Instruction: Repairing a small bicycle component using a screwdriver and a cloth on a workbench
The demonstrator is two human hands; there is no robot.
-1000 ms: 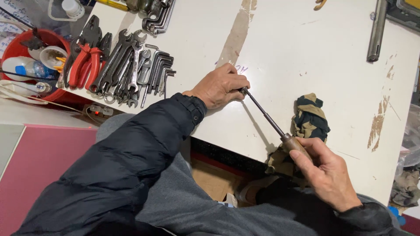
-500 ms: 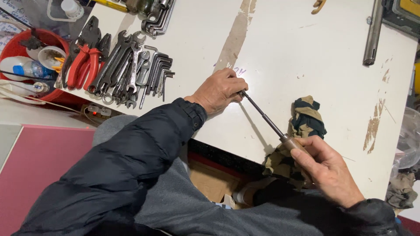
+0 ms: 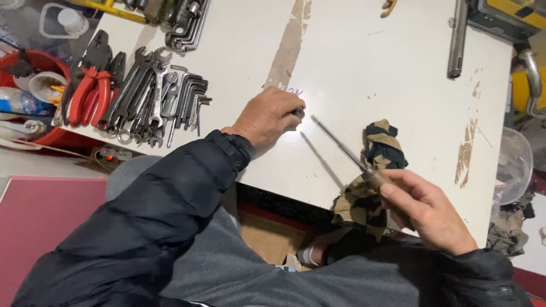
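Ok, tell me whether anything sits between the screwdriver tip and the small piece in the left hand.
Nothing visible: bare white table lies between the screwdriver tip and the small piece pinched in the left hand.

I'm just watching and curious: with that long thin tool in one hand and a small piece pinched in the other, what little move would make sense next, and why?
Probably bring the screwdriver tip back to the small part. The right hand holds it by the handle, tip raised just clear of the left hand, which pinches the part on the white table. The gap is small.

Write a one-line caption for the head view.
Right hand holds a long screwdriver above the white table; left hand pinches a small dark part near a camouflage rag.
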